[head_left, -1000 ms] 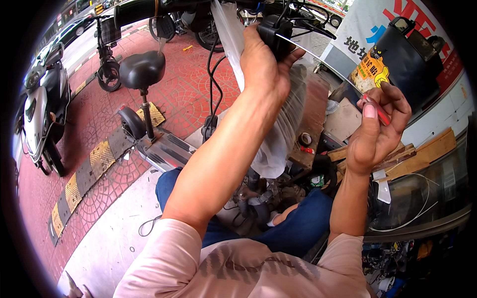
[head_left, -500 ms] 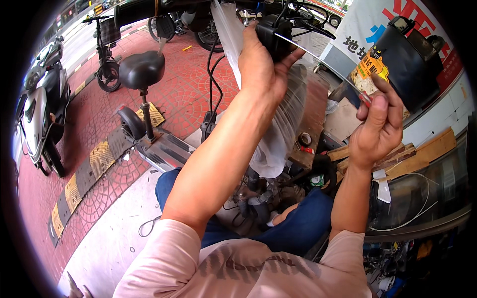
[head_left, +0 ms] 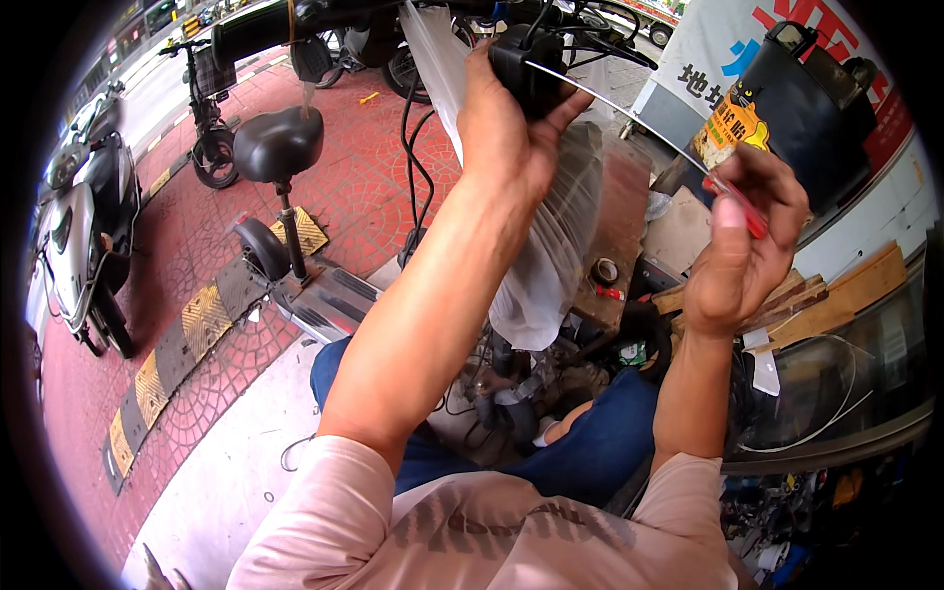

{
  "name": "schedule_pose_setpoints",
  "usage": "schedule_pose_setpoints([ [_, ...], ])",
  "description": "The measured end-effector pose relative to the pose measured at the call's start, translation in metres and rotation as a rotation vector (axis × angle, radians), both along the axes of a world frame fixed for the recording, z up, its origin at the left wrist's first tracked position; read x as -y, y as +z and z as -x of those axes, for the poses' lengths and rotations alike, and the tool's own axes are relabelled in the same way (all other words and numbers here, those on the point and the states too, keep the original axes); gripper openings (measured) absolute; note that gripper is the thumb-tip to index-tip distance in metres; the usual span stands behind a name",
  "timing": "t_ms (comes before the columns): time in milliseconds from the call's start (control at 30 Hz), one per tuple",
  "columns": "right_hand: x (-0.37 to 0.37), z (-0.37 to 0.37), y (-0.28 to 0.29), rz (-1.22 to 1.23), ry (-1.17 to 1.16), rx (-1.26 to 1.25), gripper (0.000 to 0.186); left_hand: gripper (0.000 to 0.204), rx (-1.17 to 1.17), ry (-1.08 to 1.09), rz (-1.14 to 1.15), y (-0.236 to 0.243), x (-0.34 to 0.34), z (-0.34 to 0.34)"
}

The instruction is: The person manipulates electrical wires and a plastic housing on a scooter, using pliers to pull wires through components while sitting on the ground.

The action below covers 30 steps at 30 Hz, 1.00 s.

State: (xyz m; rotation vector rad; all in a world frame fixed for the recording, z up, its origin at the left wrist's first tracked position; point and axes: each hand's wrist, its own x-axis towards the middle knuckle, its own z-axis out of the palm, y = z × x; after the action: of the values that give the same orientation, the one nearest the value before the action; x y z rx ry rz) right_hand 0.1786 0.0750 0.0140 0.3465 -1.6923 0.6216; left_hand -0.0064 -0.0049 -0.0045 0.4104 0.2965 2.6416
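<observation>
Noted at 12 to 1 o'clock: black box (head_left: 529,69), with cables attached, cupped in left hand (head_left: 504,133), opened to about the box's width, with thumb along the left side and fingers reaching round the right. At 2 o'clock: red-handled screwdriver (head_left: 752,218) in right hand (head_left: 730,251), fingers loosely curled, thumb laid against the handle; long metal shaft slanting toward 11 o'clock, tip at the box face. Cannot tell whether seated in a screw.

Compared with half a second ago: more of the red handle exposed, right index finger lowered from its raised pose; box and handlebar (head_left: 265,37) shifted slightly toward 9 o'clock in view. Left-hand grip unchanged.

Surroundings: clear plastic bag (head_left: 556,236) just off centre toward 1 o'clock, beside the left forearm; wooden desk (head_left: 625,211) at 2 o'clock from centre; black saddle (head_left: 278,143) at 10 o'clock.
</observation>
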Motion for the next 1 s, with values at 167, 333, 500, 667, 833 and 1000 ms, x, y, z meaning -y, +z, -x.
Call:
schedule_pose_setpoints([
  [167, -0.001, -0.002, -0.002, -0.062, -0.144, -0.025, 0.037, 0.043, -0.026, -0.041, -0.008, -0.002, -0.002, 0.003],
  [333, -0.002, -0.005, 0.003, 0.007, -0.01, 0.064, 0.032, 0.043, -0.014, -0.03, 0.005, -0.002, 0.001, 0.005],
  [500, 0.001, 0.006, -0.003, -0.059, -0.046, -0.113, 0.033, 0.045, -0.013, -0.02, 0.026, 0.001, 0.001, 0.002],
  [667, 0.005, -0.007, -0.009, 0.144, -0.03, 0.081, 0.033, 0.044, -0.008, -0.029, 0.03, 0.001, 0.003, 0.006],
  [833, -0.001, 0.016, -0.006, -0.042, -0.018, -0.204, 0.023, 0.042, 0.025, -0.046, 0.044, 0.005, 0.002, 0.004],
  [1000, 0.001, -0.003, -0.012, 0.1, -0.038, 0.05, 0.032, 0.041, 0.026, -0.069, 0.066, 0.009, 0.007, 0.006],
])
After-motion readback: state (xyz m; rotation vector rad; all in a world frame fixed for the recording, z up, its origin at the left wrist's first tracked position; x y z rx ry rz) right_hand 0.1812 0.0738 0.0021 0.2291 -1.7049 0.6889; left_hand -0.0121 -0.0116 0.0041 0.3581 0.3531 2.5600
